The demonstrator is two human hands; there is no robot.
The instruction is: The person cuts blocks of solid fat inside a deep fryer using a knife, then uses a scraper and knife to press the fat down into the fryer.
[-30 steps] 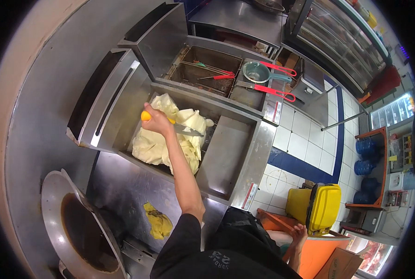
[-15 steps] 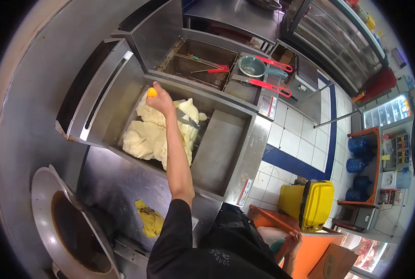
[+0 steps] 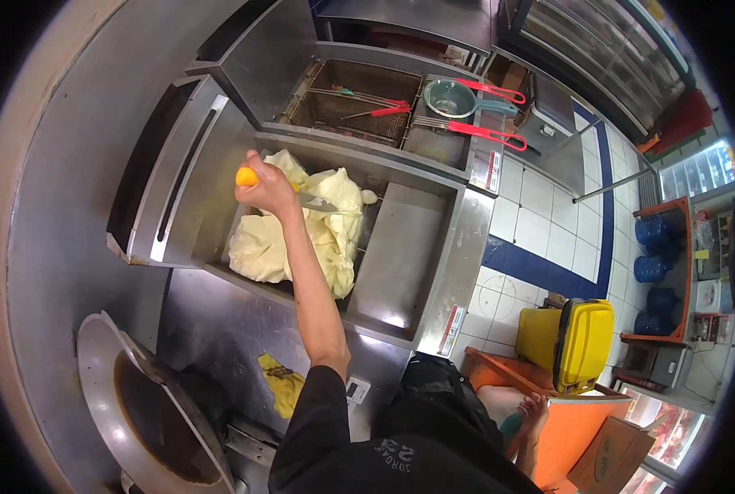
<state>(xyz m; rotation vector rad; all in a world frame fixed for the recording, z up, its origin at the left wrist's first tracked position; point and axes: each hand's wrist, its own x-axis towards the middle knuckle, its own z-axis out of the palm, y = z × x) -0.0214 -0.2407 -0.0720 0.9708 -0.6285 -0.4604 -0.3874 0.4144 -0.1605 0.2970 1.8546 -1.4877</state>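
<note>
Since the earlier frame, left hand [image 3: 267, 191] stayed raised, grip clenched on yellow-handled knife [image 3: 302, 198]; blade ran rightward from grip, above pale block [image 3: 302, 230]. Right hand unseen.

Two red-handled tools [image 3: 474, 132], one knife [image 3: 302, 196]

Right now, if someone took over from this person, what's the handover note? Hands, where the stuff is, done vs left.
Left hand: raised over the fryer vat, gripping a knife by its yellow handle; the blade points right, across the pale yellow blocks.
Right hand: not in view.
Things: the blocks are piled in the left vat, soft-looking and unmelted; what they are cannot be told. The right vat looks bare. Red-handled tools lie across the rear baskets. A yellow rag lies on the counter beside a round pan of dark liquid.
Done: blocks loaded into the left vat.
Left: probably cutting them.
</note>
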